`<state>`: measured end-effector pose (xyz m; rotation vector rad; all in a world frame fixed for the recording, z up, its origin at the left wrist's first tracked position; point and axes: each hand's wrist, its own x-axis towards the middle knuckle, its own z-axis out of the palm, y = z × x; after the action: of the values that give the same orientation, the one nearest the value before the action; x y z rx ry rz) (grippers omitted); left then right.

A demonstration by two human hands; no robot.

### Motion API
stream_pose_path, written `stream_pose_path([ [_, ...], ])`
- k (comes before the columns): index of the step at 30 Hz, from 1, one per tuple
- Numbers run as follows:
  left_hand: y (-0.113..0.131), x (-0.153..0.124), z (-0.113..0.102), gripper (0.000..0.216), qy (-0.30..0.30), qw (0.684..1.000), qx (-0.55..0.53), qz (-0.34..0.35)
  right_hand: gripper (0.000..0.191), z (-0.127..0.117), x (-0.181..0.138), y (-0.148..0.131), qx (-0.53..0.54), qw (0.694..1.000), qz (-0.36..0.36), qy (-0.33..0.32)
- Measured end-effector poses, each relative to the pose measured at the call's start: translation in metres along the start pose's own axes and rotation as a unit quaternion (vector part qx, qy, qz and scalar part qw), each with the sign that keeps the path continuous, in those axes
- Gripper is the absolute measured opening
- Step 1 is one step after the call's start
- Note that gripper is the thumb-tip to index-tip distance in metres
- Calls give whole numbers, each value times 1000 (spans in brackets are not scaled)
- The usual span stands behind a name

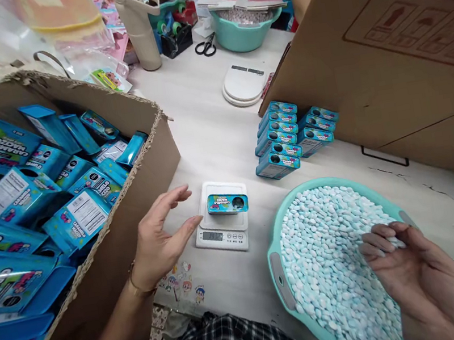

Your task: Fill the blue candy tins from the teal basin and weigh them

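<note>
A small blue candy tin with a round dark opening in its top stands on the white digital scale. My left hand is open just left of the scale, thumb and fingers apart, touching neither tin nor scale. Over the right side of a turquoise basin, my right hand is turned partly palm up. Its fingers are curled, with a few pale candies pinched at the tips. Light blue and white candies fill the basin.
An open cardboard box of blue tins is at the left. Filled-looking rows of tins stand beside a big carton. Farther back are a second scale, scissors, a tumbler and another basin.
</note>
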<state>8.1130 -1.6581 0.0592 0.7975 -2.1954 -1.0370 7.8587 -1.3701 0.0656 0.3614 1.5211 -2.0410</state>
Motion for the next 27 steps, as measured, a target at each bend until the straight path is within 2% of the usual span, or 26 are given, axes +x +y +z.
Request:
stream_pose_path([
  [3,5,11,11,57,-66,995,36,68,7,27,-3,3,16,999,17,-35],
  [7,9,27,36,66,-145,975,99,139,13,88,-14,15,99,992,28,-79],
  [11,10,37,59,56,-160,968,122,149,16,150,-25,37,115,983,0,-141],
  [14,8,38,66,44,-147,973,114,135,14,179,-30,57,100,980,-44,-167],
  [18,5,36,67,35,-141,978,84,131,11,194,-35,79,66,975,-115,-177],
  [22,4,34,67,32,-140,979,69,129,6,198,-37,82,40,975,-124,-180],
  [25,3,35,65,44,-142,980,64,126,5,186,-36,66,25,974,-120,-190],
  [27,1,34,57,58,-138,981,52,122,7,161,-32,49,-8,972,-148,-185],
])
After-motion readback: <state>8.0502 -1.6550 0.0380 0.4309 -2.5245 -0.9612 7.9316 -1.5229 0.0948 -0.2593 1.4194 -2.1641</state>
